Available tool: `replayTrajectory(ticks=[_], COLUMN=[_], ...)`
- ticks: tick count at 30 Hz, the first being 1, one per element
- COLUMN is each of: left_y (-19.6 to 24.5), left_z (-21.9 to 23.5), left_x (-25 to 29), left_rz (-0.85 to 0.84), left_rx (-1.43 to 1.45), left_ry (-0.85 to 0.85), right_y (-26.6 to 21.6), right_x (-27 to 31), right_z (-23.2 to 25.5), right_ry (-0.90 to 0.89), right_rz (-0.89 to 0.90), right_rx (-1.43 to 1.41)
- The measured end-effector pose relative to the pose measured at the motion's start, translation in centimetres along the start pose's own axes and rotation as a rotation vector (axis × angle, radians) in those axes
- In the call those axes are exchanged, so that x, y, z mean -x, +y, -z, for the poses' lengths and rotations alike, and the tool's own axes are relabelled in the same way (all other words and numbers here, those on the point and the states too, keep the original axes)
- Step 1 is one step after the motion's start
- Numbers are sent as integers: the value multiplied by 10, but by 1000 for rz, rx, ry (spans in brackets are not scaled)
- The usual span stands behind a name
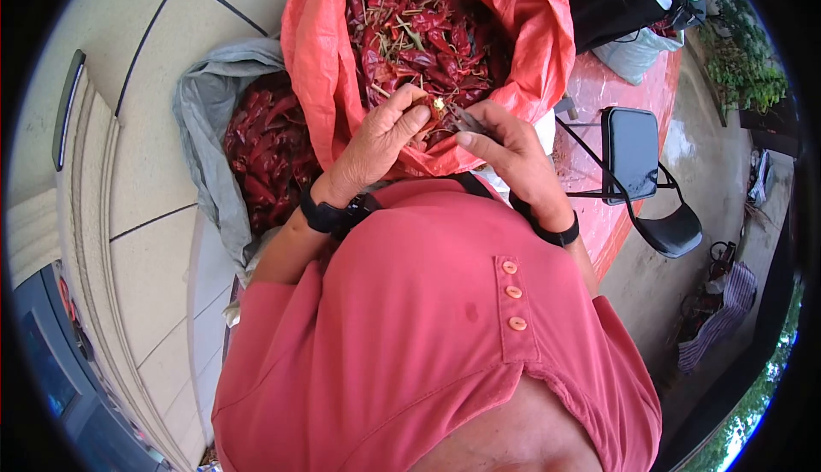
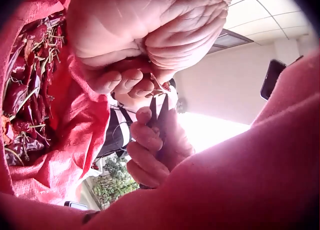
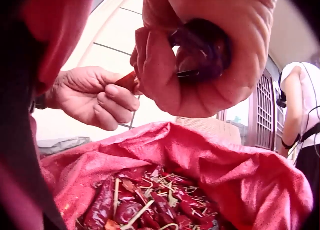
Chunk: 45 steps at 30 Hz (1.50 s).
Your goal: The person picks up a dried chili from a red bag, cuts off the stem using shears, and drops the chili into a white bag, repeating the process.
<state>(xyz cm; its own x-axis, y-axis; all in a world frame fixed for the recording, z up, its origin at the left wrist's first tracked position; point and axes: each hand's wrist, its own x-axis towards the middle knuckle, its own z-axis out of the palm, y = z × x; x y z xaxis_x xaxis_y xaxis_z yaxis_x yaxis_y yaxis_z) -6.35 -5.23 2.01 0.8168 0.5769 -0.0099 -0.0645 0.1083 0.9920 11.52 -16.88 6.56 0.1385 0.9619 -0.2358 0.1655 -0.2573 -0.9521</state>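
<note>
My left hand (image 1: 374, 145) pinches a dried red chili pepper (image 3: 127, 81) between thumb and fingers, its stem end toward the right hand. Curled round a small pair of scissors (image 2: 161, 114), my right hand (image 1: 520, 156) has its fingers about the dark handles. In the left wrist view the two pointed blades stand apart, tips right at the pepper's stem end. Both hands are over the near rim of a red woven sack (image 1: 312, 40), which holds many dried chilies (image 1: 419, 36) with loose stems among them.
Left of the red sack stands a grey sack (image 1: 205, 121) of darker red chilies (image 1: 269, 147). A black folding chair (image 1: 631, 151) is at the right, beside a red-covered surface (image 1: 590, 233). Another person (image 3: 300, 100) stands at the right in the right wrist view.
</note>
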Motion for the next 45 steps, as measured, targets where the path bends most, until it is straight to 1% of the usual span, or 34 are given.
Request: replayTrajectory(ticks=[1, 4, 7, 10, 13, 16, 19, 22, 25, 28, 31, 34, 37, 40, 45], left_y=[0, 4, 1, 2, -1, 0, -1, -1, -4, -4, 5, 1, 1, 4, 0], left_z=[-1, -2, -4, -4, -4, -3, -3, -3, -2, 1, 1, 2, 2, 3, 2], left_x=[0, -2, -3, -2, -3, -3, -5, -6, -6, -7, -6, -7, -6, -4, -4], left_rz=[0, 2, 15, 52, 58, 24, 32, 48, 22, 49, 94, 89, 80, 59, 74], left_rx=[11, 20, 89, 75, 126, 88, 107, 36, -16, -87, -97, -62, -91, -173, -20], left_ry=[12, -47, -25, -6, 53, 3, 11, -4, 4, -21, -67, -79, -101, -101, -126], right_y=[2, -3, -8, -8, 2, -1, -3, 1, -2, 0, 0, 2, -4, -1, 3], right_x=[1, 2, -2, -2, -1, -3, -7, -9, -9, -11, -11, -12, -12, -12, -9], right_z=[1, -5, -7, -7, -7, -10, -9, -11, -10, -9, -7, -14, -13, -13, -14], right_ry=[26, 93, 95, 81, 107, 118, 89, 73, 46, 19, 10, 73, 48, 29, 40], right_rz=[2, 115, 95, 62, 112, 126, 95, 107, 111, 132, 151, 197, 167, 176, 225], right_rx=[13, 162, 250, 282, 181, 131, 160, 142, 167, 242, 355, 309, 353, 355, 285])
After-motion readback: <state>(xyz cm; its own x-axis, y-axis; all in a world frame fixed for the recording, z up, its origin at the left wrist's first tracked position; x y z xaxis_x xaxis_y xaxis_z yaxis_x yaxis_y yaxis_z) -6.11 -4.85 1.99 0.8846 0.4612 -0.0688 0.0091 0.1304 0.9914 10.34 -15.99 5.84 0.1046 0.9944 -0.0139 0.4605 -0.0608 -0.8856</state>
